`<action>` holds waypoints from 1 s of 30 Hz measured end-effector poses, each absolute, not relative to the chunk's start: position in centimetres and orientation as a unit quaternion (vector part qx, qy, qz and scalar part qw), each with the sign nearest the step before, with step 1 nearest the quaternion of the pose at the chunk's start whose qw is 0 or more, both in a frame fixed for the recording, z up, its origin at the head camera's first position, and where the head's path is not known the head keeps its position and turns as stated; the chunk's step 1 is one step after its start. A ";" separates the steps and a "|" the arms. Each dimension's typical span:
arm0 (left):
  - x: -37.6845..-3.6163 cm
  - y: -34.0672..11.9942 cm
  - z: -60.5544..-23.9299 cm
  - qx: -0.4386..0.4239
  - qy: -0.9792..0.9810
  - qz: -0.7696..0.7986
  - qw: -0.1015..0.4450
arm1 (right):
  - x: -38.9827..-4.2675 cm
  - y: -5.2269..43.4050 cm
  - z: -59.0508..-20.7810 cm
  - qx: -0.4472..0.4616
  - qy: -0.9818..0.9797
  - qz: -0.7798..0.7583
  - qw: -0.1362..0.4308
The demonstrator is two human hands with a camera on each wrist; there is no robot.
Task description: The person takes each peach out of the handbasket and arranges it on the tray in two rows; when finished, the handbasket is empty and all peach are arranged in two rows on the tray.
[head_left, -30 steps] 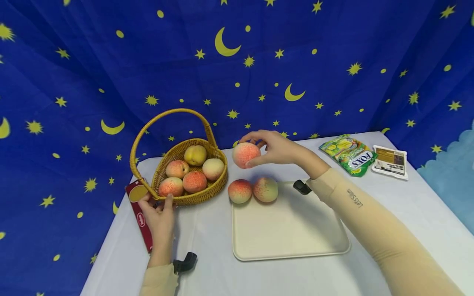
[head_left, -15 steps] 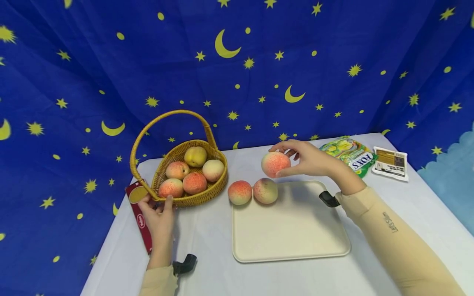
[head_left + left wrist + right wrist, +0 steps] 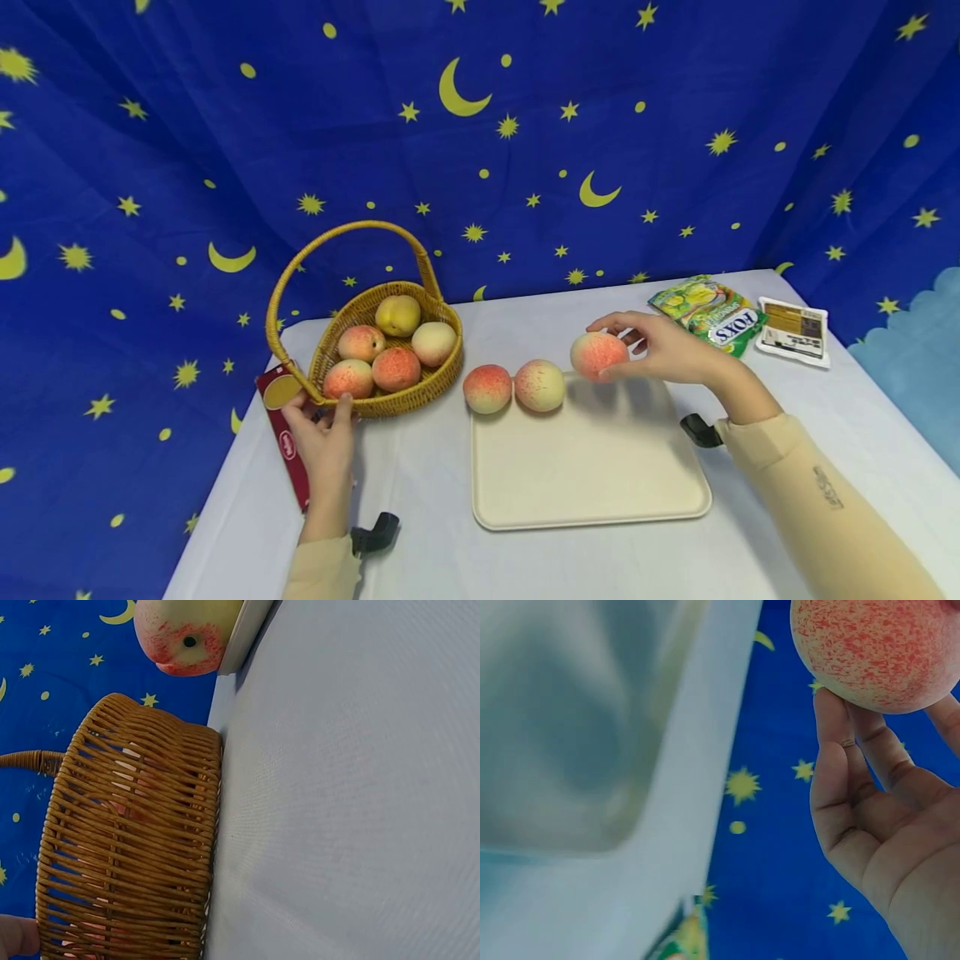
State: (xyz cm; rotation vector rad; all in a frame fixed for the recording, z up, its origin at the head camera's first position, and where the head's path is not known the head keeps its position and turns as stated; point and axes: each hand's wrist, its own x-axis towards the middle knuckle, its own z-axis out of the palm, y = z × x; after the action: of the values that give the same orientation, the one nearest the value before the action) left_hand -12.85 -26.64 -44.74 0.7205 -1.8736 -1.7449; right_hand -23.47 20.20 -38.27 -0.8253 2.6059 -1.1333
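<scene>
My right hand (image 3: 663,350) pinches a pink-and-cream peach (image 3: 597,356) between thumb and fingers, over the back of the cream tray (image 3: 592,467). In the right wrist view the same peach (image 3: 877,649) sits at the fingertips. Two more peaches, a redder one (image 3: 487,389) and a paler speckled one (image 3: 540,386), rest side by side at the tray's back left corner. At the left, my left hand (image 3: 322,437) grips the near rim of the wicker basket (image 3: 401,406), thumb on the rim. Several peaches lie inside, among them a yellow one (image 3: 398,316).
A dark red box (image 3: 288,450) lies left of the basket, partly under it in the head view. The basket's tall handle (image 3: 348,227) arches over it. At the back right are a green Fox's bag (image 3: 712,312) and a white-edged packet (image 3: 792,332).
My right hand has carried the peach rightward and lower, from beside the basket to over the tray. The paler peach on the tray has turned slightly. My left hand stays at the basket rim.
</scene>
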 end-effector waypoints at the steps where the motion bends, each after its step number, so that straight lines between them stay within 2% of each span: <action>1: -12.9 -26.6 -44.8 0.262 -0.685 -0.637 0.238 | -23.4 20.3 -38.7 -0.274 0.877 -0.383 0.095; 8: -12.8 -26.6 -44.7 0.263 -0.687 -0.635 0.236 | -23.2 20.5 -41.0 -0.260 0.864 -0.413 0.123; 18: -12.8 -26.7 -44.6 0.266 -0.691 -0.632 0.230 | -23.6 20.0 -43.2 -0.266 0.874 -0.387 0.128; 30: -12.9 -26.8 -44.8 0.272 -0.696 -0.625 0.225 | -23.7 19.6 -43.4 -0.263 0.878 -0.377 0.132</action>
State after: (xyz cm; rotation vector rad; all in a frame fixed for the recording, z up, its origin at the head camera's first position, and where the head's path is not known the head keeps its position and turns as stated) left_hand -12.91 -26.75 -44.76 0.7503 -1.9190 -1.7252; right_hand -23.74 19.58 -43.42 -0.7619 2.5480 -1.0953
